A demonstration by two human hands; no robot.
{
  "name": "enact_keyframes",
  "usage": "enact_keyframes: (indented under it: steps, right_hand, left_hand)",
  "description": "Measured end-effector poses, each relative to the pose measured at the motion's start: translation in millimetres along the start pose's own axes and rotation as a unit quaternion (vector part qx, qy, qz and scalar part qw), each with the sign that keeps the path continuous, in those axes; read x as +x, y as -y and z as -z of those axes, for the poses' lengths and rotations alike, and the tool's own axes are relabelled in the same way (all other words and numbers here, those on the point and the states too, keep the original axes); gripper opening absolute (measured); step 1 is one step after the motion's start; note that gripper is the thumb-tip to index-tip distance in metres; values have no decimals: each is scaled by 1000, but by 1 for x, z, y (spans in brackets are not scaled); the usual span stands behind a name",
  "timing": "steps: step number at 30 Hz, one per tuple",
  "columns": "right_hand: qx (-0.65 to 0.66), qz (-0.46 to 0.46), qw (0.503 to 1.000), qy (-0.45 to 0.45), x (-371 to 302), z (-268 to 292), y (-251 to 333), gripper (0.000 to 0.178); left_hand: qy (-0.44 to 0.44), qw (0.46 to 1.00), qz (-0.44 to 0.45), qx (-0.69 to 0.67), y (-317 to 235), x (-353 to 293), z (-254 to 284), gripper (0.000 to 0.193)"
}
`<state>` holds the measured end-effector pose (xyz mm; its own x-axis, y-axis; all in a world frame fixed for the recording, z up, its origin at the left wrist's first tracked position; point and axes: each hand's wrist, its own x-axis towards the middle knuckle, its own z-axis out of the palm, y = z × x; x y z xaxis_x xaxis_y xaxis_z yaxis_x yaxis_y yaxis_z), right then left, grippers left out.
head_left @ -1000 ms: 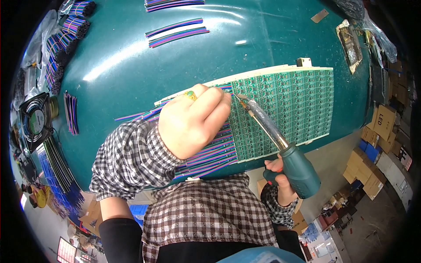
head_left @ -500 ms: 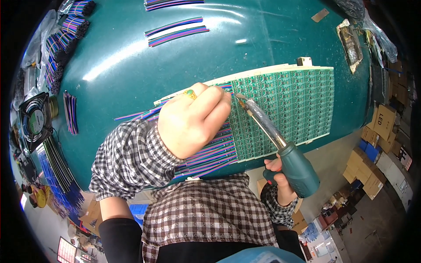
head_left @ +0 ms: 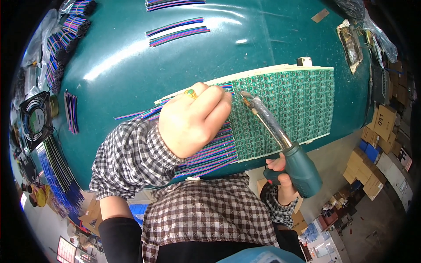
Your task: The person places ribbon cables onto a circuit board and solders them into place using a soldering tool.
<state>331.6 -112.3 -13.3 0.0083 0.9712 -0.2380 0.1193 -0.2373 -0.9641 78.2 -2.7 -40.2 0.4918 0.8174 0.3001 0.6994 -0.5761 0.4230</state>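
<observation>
A green circuit board panel point(head_left: 287, 103), made of many small repeated boards, lies on the teal table. Rows of multicoloured wires point(head_left: 208, 158) run out from its left edge. Over that edge my left hand point(head_left: 190, 120), with a ring on one finger, is closed in a pinch on wires at the board's upper left; its fingertips partly hide them. My right hand point(head_left: 284, 182) grips the dark green handle of a soldering gun point(head_left: 302, 173) below the panel. The gun's metal tip point(head_left: 245, 97) is over the board, slightly right of my left fingertips.
Bundles of wires point(head_left: 177, 34) lie at the far side of the teal table point(head_left: 118, 52), and a small one point(head_left: 71, 111) at the left. A black fan point(head_left: 36, 119) stands on the left edge. At the far right is a worn block point(head_left: 351, 47). Cardboard boxes point(head_left: 364, 171) stand beyond the table.
The soldering gun has shifted slightly to the right, so its tip is farther from my left fingertips. My left hand stays in nearly the same place.
</observation>
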Motion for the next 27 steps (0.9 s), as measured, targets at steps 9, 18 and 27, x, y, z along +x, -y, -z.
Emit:
enact_keyframes:
  steps: [9, 18, 27]
  right_hand:
    - [129, 33, 990, -40, 4, 2, -11, 59]
    - [189, 77, 977, -53, 13, 11, -20, 55]
    - [189, 60, 978, -70, 2, 19, -31, 56]
  left_hand:
    - [-11, 998, 43, -55, -3, -1, 5, 24]
    - [-25, 989, 142, 1, 93, 11, 29, 8]
    - [20, 987, 153, -45, 72, 4, 22, 12]
